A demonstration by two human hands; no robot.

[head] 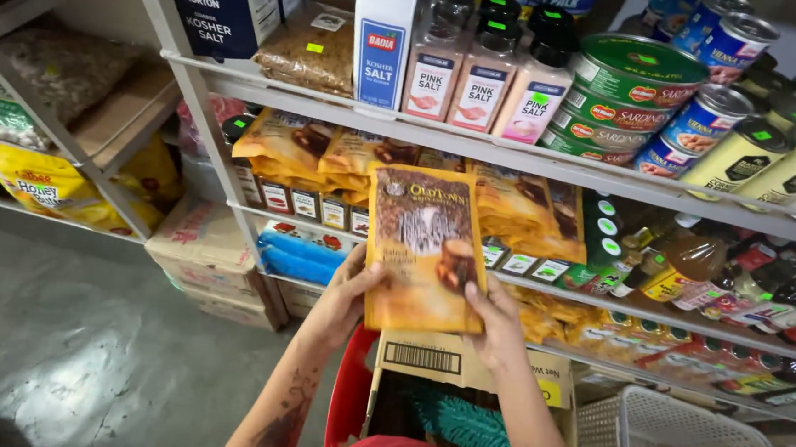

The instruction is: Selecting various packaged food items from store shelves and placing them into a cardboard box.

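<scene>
Coffee pouch [424, 248]: flat, soft, probably light; held upright before the middle shelf [541, 292]. Left hand [349, 294] and right hand [495, 321] clamp fingers on its lower side edges. Grip edges; film likely slippery, crumples easily.

White shelves [513, 152]; grey floor [68, 341]

Counts: one orange coffee pouch [425, 249] held up; four pink salt bottles [486, 68] on the top shelf [476, 144]; three stacked green oval tins [622, 99]; two yellow cylindrical cans [770, 159]; one white basket [679, 443].
</scene>
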